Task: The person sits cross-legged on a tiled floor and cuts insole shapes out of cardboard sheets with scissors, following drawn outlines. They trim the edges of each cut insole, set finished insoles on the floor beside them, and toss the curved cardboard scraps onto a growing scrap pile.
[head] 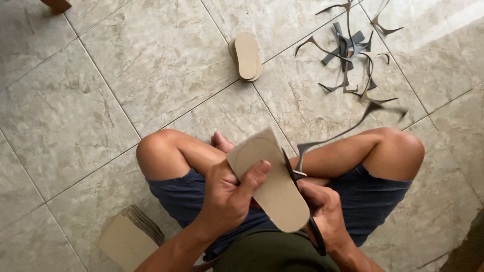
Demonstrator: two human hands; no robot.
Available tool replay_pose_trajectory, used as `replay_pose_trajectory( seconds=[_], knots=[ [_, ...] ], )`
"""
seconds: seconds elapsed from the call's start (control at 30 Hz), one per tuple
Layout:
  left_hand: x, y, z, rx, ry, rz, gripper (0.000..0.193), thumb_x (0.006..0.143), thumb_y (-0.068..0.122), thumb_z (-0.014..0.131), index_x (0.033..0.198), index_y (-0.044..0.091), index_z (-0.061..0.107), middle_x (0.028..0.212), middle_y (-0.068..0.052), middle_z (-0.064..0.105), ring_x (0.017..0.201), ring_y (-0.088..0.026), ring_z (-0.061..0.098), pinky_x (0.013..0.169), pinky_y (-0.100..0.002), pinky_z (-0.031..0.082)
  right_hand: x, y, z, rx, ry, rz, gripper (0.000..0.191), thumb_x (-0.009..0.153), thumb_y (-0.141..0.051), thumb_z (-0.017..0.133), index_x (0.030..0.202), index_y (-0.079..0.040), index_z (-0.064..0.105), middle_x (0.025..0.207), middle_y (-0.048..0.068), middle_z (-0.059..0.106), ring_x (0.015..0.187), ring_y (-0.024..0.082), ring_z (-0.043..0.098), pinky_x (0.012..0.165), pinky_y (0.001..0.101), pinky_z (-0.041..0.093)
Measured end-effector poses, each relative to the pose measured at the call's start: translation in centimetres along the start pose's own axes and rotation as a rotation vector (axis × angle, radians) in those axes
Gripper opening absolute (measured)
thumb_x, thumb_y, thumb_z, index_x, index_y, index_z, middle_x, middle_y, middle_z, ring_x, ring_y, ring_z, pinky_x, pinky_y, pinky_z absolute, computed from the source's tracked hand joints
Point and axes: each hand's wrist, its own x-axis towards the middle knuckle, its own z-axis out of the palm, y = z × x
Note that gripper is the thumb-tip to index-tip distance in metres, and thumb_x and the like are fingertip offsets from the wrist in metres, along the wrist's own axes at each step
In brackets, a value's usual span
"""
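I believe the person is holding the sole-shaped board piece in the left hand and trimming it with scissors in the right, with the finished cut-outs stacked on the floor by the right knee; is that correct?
Nearly. The head view shows the left hand holding the sole-shaped board piece and the right hand working the scissors, but the stacked cut-outs lie on the floor straight ahead, beyond the knees. The offcut strips lie out beyond the right knee.

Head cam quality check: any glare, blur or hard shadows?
Head view: soft, even daylight, with a brighter patch on the floor tiles at top right; no hard shadows. The trimmed strip curling off the scissors is motion-blurred. The left hand, right hand and cardboard insole are sharp.
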Motion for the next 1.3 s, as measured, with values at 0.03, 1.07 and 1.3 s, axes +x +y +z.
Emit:
replay_pose_trajectory(
  seconds=[0.03,1.07,1.3],
  knots=[
    [-0.2,0.2,-0.1,0.065,-0.006,-0.005,0.029,0.101,0.024,0.063,0.114,-0.001,0.071,0.088,-0.001,0.076,0.083,-0.005,0.068,0.073,-0.024,0.056,0.1,-0.1,0.2,0.073,-0.023,0.002,0.03,0.081,-0.016,0.077,0.098,0.006,0.069,0.085,0.004,0.07,0.078,0.008,0.063,0.068,0.0252,0.052],
    [0.0,-0.2,-1.4,-0.087,-0.288,-0.109,0.029,0.104,0.019,0.06,0.118,-0.006,0.069,0.102,-0.003,0.073,0.1,-0.008,0.063,0.091,-0.028,0.051,0.0,0.0,-0.6,-0.038,0.002,0.061,0.027,0.076,-0.011,0.073,0.099,0.003,0.071,0.08,0.002,0.07,0.072,0.009,0.061,0.065,0.0263,0.05],
    [0.1,0.3,-2.6,-0.076,-0.371,-0.131,0.028,0.104,0.02,0.06,0.112,-0.005,0.07,0.098,-0.002,0.071,0.1,-0.008,0.061,0.093,-0.027,0.048,-0.1,-0.7,-0.6,-0.055,-0.057,-0.014,0.029,0.08,-0.014,0.077,0.101,0.005,0.072,0.084,0.001,0.067,0.077,0.009,0.059,0.07,0.0264,0.051]
  ],
)
